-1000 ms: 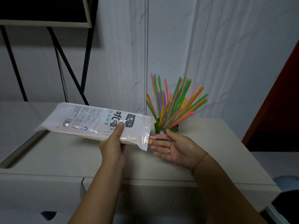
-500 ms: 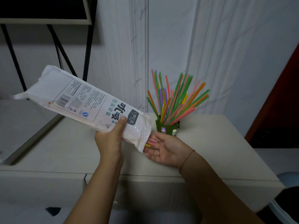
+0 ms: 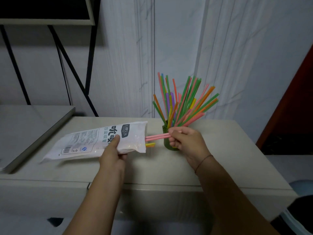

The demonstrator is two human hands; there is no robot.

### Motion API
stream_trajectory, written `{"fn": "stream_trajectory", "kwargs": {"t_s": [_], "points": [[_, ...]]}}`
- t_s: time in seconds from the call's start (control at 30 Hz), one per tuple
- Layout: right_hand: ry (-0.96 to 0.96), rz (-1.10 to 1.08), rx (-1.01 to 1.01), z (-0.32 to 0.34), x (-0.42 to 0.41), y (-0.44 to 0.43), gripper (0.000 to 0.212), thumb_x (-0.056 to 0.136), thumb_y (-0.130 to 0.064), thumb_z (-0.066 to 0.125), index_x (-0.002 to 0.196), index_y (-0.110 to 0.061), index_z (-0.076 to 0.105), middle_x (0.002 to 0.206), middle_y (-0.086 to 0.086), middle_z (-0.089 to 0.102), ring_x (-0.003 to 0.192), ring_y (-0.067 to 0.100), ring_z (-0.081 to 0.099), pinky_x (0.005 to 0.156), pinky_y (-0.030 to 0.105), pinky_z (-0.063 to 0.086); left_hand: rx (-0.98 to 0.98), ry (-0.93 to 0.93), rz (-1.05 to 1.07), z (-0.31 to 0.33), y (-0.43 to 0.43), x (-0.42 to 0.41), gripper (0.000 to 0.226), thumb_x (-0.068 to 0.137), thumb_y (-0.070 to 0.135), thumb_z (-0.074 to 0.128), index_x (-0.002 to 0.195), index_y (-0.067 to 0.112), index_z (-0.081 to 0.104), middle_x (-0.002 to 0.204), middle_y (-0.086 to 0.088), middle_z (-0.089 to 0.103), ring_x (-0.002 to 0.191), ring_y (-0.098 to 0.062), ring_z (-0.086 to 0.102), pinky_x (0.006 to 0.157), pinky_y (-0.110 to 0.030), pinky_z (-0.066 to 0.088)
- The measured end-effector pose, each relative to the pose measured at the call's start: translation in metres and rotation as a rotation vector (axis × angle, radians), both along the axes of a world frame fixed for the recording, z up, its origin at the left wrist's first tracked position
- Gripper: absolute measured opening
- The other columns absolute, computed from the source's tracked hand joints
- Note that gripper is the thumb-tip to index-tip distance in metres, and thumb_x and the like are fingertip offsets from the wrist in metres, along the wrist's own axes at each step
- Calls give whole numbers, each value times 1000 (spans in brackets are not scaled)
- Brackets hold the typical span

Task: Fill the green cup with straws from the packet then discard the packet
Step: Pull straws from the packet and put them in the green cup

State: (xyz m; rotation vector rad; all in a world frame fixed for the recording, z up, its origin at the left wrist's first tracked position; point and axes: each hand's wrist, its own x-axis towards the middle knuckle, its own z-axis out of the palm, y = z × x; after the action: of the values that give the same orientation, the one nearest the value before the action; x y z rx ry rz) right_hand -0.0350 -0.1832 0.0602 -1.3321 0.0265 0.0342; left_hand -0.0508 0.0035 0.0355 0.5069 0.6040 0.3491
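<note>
The right hand (image 3: 186,143) pinches two thin pink straws (image 3: 157,137) between its thumb and curled fingers, just in front of the green cup (image 3: 166,145). The straws are smooth, stiff tubes lying almost level, with their far ends inside the open mouth of the packet (image 3: 94,143). Below them, short yellow and orange straw ends (image 3: 150,145) poke from the same mouth.

The packet is a long, flat pouch of glossy, crinkled film (white with a clear strip near the mouth), printed with dark characters and a barcode; its sealed end dips toward the tabletop (image 3: 228,150). The left hand (image 3: 112,155) grips it close to the open end, thumb on top, fingers underneath.

The cup, mostly hidden by the right hand, stands near the table's back edge, close to the pale, veined wall (image 3: 177,48). It holds a fanned bunch of straws (image 3: 184,102) in green, orange, pink, purple and yellow, mostly leaning right.

The matt beige top stretches on to the right of the cup and forward to its squared front edge. Both forearms reach in from below; a thin cord (image 3: 203,161) circles the right wrist.
</note>
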Motion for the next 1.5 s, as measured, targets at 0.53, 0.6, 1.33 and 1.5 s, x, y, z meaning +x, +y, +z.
{"fn": "stream_trajectory", "kwargs": {"t_s": [0.53,0.6,1.33,1.5], "points": [[120,42,390,-5,5,3,7,87,3,55,88,6,62,75,13,61,50,8,61,50,16,52,-95,-17,-45,-1,-15,2,39,86,0,64,122,13,57,115,-6,66,77,-15,65,48,-30,58],[119,-10,378,-2,8,-6,8,88,2,54,89,5,62,74,14,61,47,7,61,48,15,51,-82,-13,-49,-2,-12,3,29,86,0,64,112,14,60,120,-5,66,77,-14,65,49,-29,57],[195,-2,301,-3,4,-6,9,86,2,59,93,6,63,78,14,65,56,12,64,52,17,54,-96,-18,-75,-1,-19,4,40,82,2,69,118,14,57,100,-5,70,82,-18,69,53,-34,60],[167,-64,379,5,6,-24,8,88,3,56,82,5,61,54,8,68,48,9,66,49,17,54,-70,-13,-64,-1,-12,5,22,86,1,65,103,14,60,122,-6,66,78,-15,65,55,-33,57]]}}
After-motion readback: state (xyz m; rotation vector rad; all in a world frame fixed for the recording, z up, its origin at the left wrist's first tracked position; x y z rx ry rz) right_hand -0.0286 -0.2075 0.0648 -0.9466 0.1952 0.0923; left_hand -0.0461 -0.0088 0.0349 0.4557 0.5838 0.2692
